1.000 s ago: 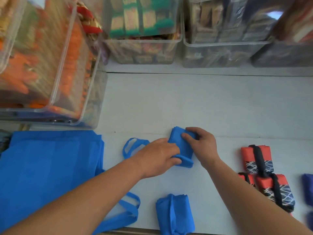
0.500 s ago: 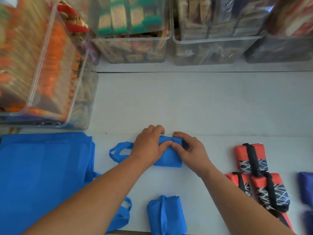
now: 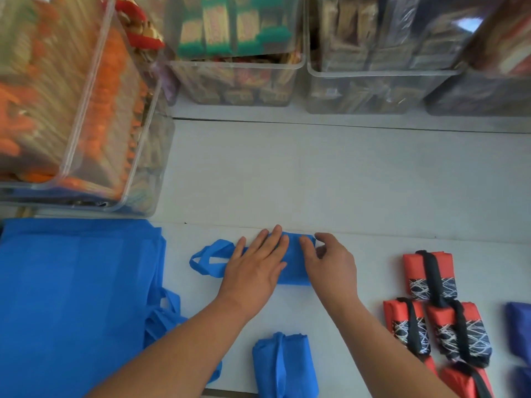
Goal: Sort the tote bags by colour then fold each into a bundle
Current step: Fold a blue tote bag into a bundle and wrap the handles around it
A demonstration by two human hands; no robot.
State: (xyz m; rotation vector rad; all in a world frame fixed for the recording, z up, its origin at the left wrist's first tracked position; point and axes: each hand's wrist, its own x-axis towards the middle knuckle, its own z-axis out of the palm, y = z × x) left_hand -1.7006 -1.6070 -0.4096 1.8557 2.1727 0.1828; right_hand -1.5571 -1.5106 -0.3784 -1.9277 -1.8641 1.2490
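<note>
Two hands work one folded blue bag (image 3: 294,268) lying on the surface (image 3: 316,182). The left hand (image 3: 255,271) has its fingers (image 3: 270,239) straight and flat on top, pressing the bag down. The right hand (image 3: 330,268) pinches the bag's right end between thumb and curled fingers. The handles (image 3: 207,259) loop out left of the left hand. A blue bundle (image 3: 284,366) lies nearer the person, apart. Flat bags (image 3: 71,297) are stacked at far left. Red bundles (image 3: 428,274) cluster to the right, with dark bundles (image 3: 520,331) at the right edge. Clear bins (image 3: 238,81) stand behind.
</note>
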